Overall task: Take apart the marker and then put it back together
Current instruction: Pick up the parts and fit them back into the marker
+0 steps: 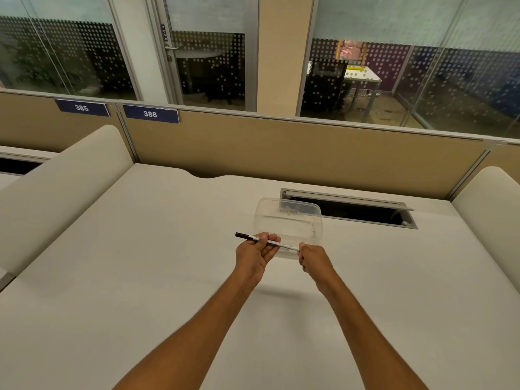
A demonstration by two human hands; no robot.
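A marker (268, 242) is held level above the tabletop (157, 249) between two bare hands, both arms stretched forward from the lower edge of the view. The marker is thin, with a white barrel and a dark cap at its left end. The left hand (254, 253) is turned palm up, its fingers (271, 239) curled loosely around the barrel near the capped end, so that the cap projects free to the left. The right hand (312, 257) is closed tightly on the opposite end of the barrel — that tip is hidden inside the grip. Whether any part has been loosened cannot be told; the cap is seen seated on the barrel.

Just behind the hands a clear plastic container (288, 218) is set on the tabletop, its near rim partly covered by the marker and fingers. Behind it a rectangular cable slot (357, 212) is cut into the tabletop. A tan partition (281, 153) is placed along the far edge, and two blue plates — 385 (82, 108) and 386 (150, 114) — are fixed at its top.
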